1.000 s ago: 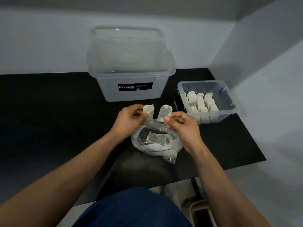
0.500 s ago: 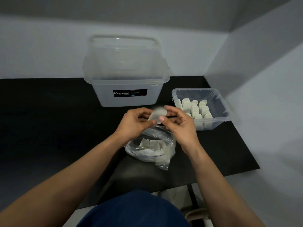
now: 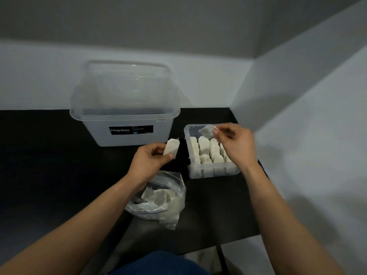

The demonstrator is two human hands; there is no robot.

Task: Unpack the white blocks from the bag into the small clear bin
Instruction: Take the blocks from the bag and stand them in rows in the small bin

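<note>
right hand (image 3: 236,143) pinching block (image 3: 207,131), over bin (image 3: 213,171)

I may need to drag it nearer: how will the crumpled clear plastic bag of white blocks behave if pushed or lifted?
Probably floppy: the crumpled clear plastic bag sags in wrinkles, so a push could buckle it. Likely light, with few white blocks inside. Its open mouth might spill them if tipped.

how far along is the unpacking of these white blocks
Done: rows of white blocks stand in the small clear plastic bin. In hand: the right hand holds one block over the bin; the left hand pinches another beside it. Left: several blocks lie in the crumpled clear plastic bag.
</note>
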